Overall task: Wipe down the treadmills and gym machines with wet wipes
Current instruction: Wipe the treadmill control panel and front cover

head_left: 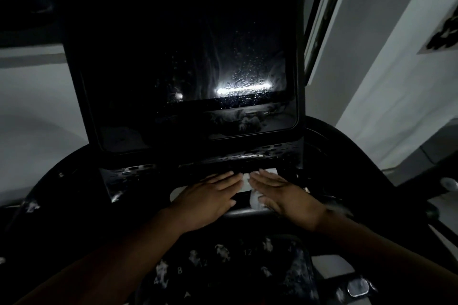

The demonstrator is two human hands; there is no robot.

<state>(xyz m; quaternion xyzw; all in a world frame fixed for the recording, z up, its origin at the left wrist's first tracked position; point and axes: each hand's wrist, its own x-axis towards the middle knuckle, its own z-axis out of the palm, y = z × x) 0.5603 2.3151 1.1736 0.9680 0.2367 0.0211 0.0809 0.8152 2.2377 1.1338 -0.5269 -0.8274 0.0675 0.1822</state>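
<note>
A black treadmill console fills the view, with a dark screen (183, 74) that shows wet droplets and a bright light reflection. Below the screen runs a slotted black ledge (230, 156). My left hand (208, 195) lies flat, palm down, just under that ledge. My right hand (285, 193) lies flat beside it, pressing on a white wet wipe (247, 182) that shows between and under the two hands. A crumpled part of the wipe (256, 199) sits under my right thumb. The lower keypad (223, 265) with numbers is speckled with white smears.
A curved black handrail (352, 141) wraps around the console on the right. A white wall (386, 77) stands to the right, a grey wall to the left. A silver button (358, 288) sits at the bottom right. The room is dim.
</note>
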